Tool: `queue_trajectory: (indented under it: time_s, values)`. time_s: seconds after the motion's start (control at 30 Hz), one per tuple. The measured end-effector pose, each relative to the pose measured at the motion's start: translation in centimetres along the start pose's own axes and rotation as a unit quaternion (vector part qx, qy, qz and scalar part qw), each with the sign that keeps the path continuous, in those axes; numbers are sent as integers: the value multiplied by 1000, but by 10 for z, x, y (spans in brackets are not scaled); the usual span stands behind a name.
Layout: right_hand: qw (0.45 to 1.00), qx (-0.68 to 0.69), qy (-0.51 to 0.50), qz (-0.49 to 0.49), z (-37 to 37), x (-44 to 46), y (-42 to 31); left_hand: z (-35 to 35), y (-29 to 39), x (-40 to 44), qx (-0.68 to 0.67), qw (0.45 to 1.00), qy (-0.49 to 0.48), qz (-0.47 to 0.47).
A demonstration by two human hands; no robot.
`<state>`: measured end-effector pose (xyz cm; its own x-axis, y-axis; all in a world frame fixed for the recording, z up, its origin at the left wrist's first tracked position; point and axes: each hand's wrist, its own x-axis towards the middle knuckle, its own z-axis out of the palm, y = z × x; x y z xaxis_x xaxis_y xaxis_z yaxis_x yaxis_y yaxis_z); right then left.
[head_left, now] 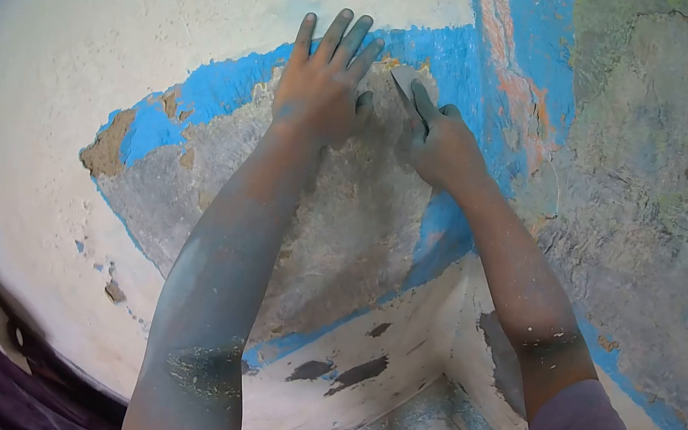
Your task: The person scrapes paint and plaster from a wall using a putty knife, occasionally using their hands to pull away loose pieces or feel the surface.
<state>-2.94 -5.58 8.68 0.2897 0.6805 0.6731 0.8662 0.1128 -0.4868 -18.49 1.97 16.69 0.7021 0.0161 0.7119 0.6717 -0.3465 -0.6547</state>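
Observation:
My left hand [325, 77] lies flat with its fingers spread, over the blue paint [220, 87] and the bared grey patch [345, 206] of the wall. To its right, my right hand [446, 141] is wrapped round a thin flat scraper [403, 89], with the index finger stretched along it. The scraper's tip points up and left, at the upper edge of the grey patch near the blue band. Most of its handle is hidden in my right hand.
Cream-coloured wall [84, 39] surrounds the patch on the left. Right of the corner, a rough grey-green wall [656, 174] carries blue strips. Lower down are chipped spots [359, 372] and a dusty floor [442, 420]. Purple cloth [2, 386] hangs at lower left.

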Motion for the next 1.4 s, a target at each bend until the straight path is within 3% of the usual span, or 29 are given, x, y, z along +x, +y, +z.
queue_trajectory:
  time_s: [0.2, 0.37, 0.5, 0.63, 0.7, 0.87, 0.97, 1.2, 1.27, 1.4]
  values:
    - [995, -35, -90, 1, -9, -8, 11, 0, 23, 3, 17, 998, -15, -60]
    - [999, -19, -36, -36, -9, 14, 23, 2, 34, 12, 46, 993, -39, -100]
    - [994, 19, -81, -64, -10, 10, 33, 3, 47, 9, 42, 990, -24, -131]
    - [990, 67, 16, -123, 7, 18, 43, 5, 51, 14, 54, 986, -12, -157]
    - [985, 81, 45, -147, 7, 20, 44, 6, 51, 13, 60, 986, -18, -155]
    - [987, 68, -40, -143, -1, 16, 51, 5, 53, 12, 57, 989, -25, -136]
    - [985, 96, 6, -143, -4, 27, 44, 9, 52, 14, 84, 985, -37, -144]
    - [980, 99, -6, -170, -4, 26, 49, 9, 51, 14, 83, 987, -15, -134]
    - [984, 79, -67, -142, -10, 28, 45, 9, 52, 13, 81, 988, -21, -133]
    - [986, 82, -45, -136, -2, 21, 52, 8, 53, 15, 93, 987, -38, -126]
